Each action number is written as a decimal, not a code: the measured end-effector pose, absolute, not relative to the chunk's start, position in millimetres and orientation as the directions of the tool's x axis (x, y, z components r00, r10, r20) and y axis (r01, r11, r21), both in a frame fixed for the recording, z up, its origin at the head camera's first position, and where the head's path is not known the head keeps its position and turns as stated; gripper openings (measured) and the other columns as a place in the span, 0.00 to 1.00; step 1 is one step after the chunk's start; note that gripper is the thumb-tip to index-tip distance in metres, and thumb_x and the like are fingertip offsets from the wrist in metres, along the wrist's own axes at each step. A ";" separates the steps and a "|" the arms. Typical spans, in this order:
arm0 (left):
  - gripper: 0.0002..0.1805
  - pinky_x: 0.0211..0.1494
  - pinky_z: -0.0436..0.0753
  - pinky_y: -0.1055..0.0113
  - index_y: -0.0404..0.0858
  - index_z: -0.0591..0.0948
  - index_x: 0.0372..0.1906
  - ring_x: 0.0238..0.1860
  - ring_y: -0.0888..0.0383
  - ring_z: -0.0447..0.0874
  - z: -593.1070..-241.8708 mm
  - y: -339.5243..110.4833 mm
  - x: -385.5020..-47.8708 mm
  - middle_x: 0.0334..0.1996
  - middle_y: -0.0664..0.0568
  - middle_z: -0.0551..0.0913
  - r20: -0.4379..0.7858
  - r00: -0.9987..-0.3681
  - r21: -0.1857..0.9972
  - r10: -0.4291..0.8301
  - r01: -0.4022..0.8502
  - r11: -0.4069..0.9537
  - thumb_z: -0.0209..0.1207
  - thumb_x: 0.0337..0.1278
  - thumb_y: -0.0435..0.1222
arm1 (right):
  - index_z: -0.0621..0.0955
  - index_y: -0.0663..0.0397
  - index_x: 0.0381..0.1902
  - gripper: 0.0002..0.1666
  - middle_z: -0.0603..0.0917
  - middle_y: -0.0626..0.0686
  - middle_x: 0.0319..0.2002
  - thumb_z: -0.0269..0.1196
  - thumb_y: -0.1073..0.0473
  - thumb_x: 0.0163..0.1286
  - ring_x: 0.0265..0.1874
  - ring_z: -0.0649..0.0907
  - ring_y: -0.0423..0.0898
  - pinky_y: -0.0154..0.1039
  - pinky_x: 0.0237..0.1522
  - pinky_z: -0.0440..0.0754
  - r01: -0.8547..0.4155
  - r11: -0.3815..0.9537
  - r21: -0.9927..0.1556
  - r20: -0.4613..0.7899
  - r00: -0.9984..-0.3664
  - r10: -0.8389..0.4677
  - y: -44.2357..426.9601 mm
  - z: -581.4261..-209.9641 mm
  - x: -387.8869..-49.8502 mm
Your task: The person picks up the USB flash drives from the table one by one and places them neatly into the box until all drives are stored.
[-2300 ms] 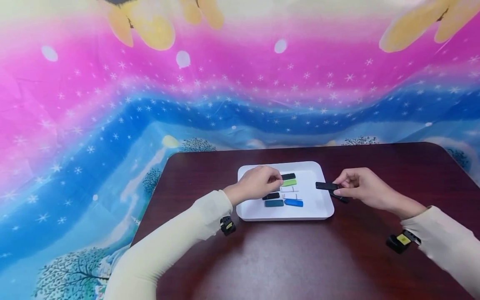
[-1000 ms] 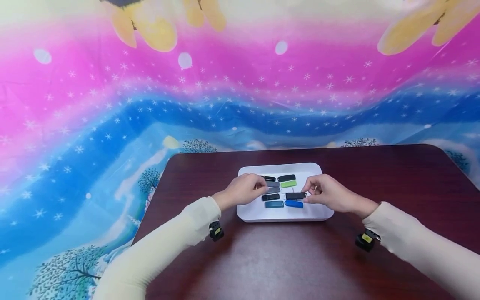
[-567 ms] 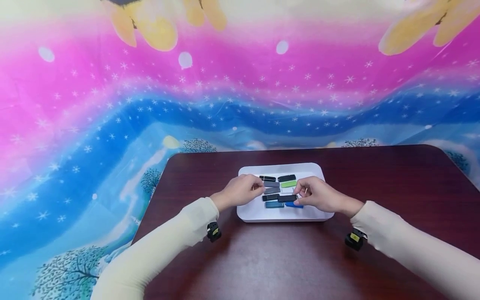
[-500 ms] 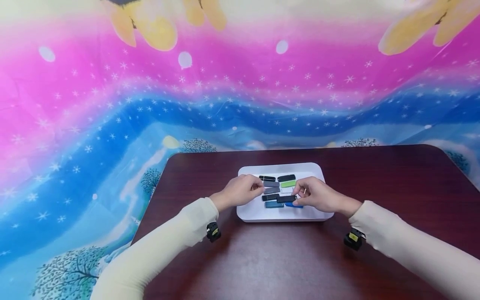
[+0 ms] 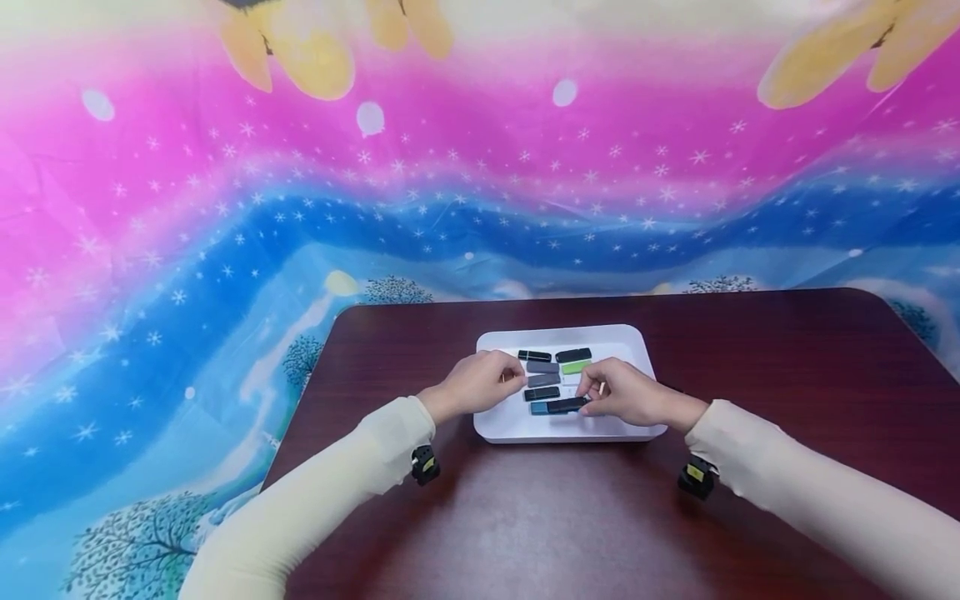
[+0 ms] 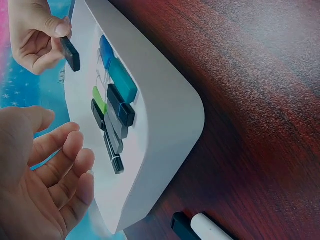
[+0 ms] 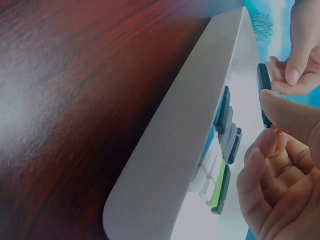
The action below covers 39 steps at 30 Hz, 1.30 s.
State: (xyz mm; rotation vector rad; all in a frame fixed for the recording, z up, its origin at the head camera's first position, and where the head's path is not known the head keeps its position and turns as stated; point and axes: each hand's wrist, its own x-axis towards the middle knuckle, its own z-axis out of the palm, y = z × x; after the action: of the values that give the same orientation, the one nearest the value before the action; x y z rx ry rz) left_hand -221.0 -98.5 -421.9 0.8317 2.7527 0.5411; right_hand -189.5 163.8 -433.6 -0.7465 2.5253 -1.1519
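Note:
My right hand (image 5: 626,396) pinches a black USB flash drive (image 5: 566,405) between thumb and fingers, and the left wrist view shows it raised above the white tray (image 5: 495,429). In the head view it overlaps the teal drive (image 5: 537,408). My left hand (image 5: 480,383) hovers over the tray's left side; its fingers (image 6: 74,142) are loosely bent, with nothing between them. Two rows of flash drives lie in the tray: a green one (image 5: 577,367), a grey one (image 5: 543,380), several black ones and a blue one (image 6: 106,51), which my right hand mostly hides in the head view.
The tray rests on a dark reddish-brown table (image 5: 570,517). In the left wrist view, a white drive (image 6: 207,227) and a black drive (image 6: 182,226) lie on the table beside the tray. A patterned cloth (image 5: 480,183) hangs behind the table.
My right hand has carried the black flash drive leftward from beyond the tray's right edge to above its front rows. My left hand has drawn back left, off the drives.

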 end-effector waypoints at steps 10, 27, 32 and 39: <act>0.11 0.34 0.74 0.70 0.47 0.89 0.44 0.29 0.64 0.76 -423.9 -99.0 -220.9 0.32 0.60 0.86 -0.084 -0.818 0.399 0.569 0.496 0.771 0.58 0.71 0.44 | 0.82 0.60 0.31 0.10 0.74 0.46 0.21 0.74 0.67 0.56 0.26 0.74 0.39 0.31 0.31 0.73 -0.295 0.621 -0.726 -0.135 -0.825 -0.550 179.6 -438.5 -187.6; 0.11 0.39 0.77 0.70 0.47 0.89 0.46 0.34 0.66 0.78 -432.4 -85.2 -214.8 0.37 0.59 0.87 -0.110 -0.789 0.417 0.605 0.516 0.748 0.58 0.71 0.44 | 0.83 0.59 0.29 0.08 0.74 0.46 0.18 0.74 0.68 0.56 0.22 0.72 0.39 0.33 0.29 0.71 -0.253 0.700 -0.668 -0.211 -0.838 -0.503 186.6 -445.2 -184.6; 0.12 0.40 0.77 0.70 0.48 0.89 0.45 0.34 0.67 0.79 -435.3 -78.2 -211.3 0.36 0.61 0.87 -0.124 -0.779 0.419 0.615 0.521 0.744 0.57 0.72 0.45 | 0.83 0.58 0.29 0.08 0.75 0.46 0.19 0.74 0.67 0.55 0.22 0.73 0.39 0.34 0.28 0.71 -0.252 0.711 -0.657 -0.213 -0.842 -0.495 185.0 -447.0 -184.3; 0.12 0.40 0.76 0.71 0.48 0.88 0.45 0.34 0.67 0.78 -439.0 -73.8 -209.1 0.36 0.61 0.87 -0.127 -0.769 0.419 0.626 0.531 0.737 0.57 0.72 0.45 | 0.84 0.57 0.30 0.09 0.76 0.46 0.19 0.75 0.65 0.55 0.22 0.73 0.39 0.34 0.28 0.71 -0.244 0.728 -0.641 -0.227 -0.846 -0.483 183.4 -447.1 -183.5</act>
State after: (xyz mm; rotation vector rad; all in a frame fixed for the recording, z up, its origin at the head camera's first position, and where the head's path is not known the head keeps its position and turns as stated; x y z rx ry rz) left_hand -209.1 -73.8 -439.0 0.9106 2.6795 0.5295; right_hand -183.5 183.4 -447.1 -0.5612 2.5514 -0.8704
